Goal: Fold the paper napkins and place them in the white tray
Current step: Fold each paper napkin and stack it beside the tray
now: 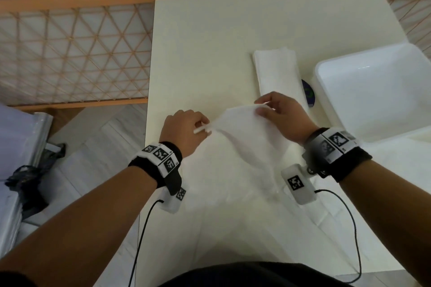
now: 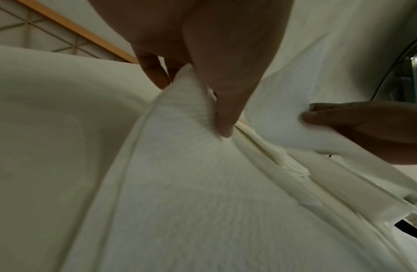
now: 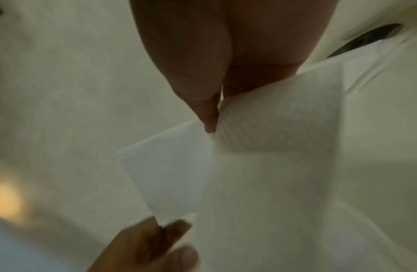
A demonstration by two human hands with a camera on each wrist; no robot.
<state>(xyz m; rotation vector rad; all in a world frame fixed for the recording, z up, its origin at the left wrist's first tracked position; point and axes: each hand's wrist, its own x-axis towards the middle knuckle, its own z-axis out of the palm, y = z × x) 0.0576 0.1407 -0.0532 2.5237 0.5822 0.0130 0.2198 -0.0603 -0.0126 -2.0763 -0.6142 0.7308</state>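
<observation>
A white paper napkin (image 1: 242, 137) hangs spread between both hands above the cream table (image 1: 200, 53). My left hand (image 1: 186, 130) pinches its left corner between thumb and fingers (image 2: 221, 114). My right hand (image 1: 277, 114) pinches the upper right corner, the thumb (image 3: 210, 114) pressed against the sheet (image 3: 272, 165). The napkin's lower part drapes down toward me. A stack of folded napkins (image 1: 277, 72) lies just beyond my right hand. The white tray (image 1: 373, 91) stands at the right and looks empty.
A dark round disc (image 1: 309, 93) lies between the folded stack and the tray. An orange lattice fence (image 1: 70, 53) borders the table at left and behind. Plastic-wrapped items (image 1: 21, 147) sit on the floor at far left. Cables (image 1: 142, 240) trail from both wristbands.
</observation>
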